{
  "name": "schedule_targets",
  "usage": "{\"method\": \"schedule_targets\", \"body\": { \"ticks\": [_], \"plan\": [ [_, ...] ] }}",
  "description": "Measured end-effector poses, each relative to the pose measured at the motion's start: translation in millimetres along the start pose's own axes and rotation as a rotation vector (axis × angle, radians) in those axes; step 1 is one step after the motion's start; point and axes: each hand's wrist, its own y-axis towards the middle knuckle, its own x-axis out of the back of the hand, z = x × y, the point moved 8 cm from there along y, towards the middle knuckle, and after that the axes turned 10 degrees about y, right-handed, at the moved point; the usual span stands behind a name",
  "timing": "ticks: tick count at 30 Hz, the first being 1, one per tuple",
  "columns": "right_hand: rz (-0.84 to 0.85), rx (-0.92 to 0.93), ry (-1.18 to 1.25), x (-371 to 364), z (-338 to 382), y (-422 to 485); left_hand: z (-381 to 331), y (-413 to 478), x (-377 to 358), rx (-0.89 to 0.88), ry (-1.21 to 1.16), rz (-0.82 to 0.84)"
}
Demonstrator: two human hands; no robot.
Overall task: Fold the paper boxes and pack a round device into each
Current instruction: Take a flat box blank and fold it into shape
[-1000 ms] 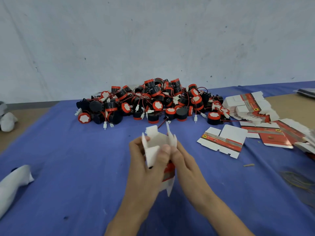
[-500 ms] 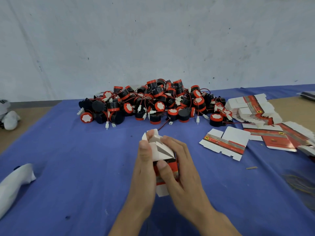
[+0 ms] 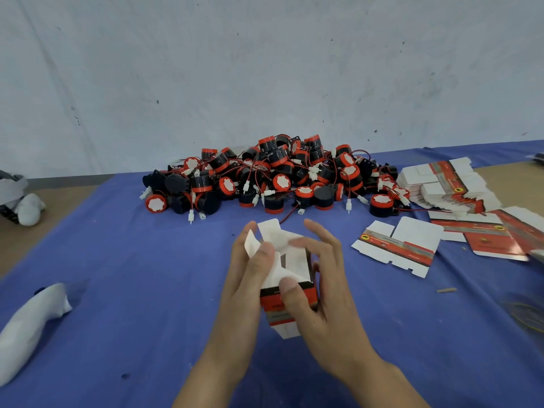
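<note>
Two hands (image 3: 245,293), one box (image 3: 274,308), dozens of devices (image 3: 273,178).

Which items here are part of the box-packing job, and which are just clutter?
Job:
- paper box, held by left hand and right hand
- pile of round devices
- loose flat box
- stack of flat boxes

Lying about:
- white cloth bundle
- wood sliver

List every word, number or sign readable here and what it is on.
Nothing reads clearly.
Half-folded red, grey and white paper box: dark print on its bands, blurred.
Flat unfolded paper box blank: yellow round emblem, small print line, too blurred.
Stack of flat blanks: yellow emblem, unreadable.
Black-and-red round devices: white cap stickers, no text visible.
</note>
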Motion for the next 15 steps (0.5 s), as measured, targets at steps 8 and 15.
{"method": "schedule_targets", "body": {
  "ticks": [8,15],
  "plan": [
    [0.108,-0.063,0.016,-11,-5,-1,-10,-5,10,-0.116,0.236,-0.145],
    [-0.023,0.032,-0.127,9,2,6,6,2,1,0.061,-0.051,0.054]
  ]
}}
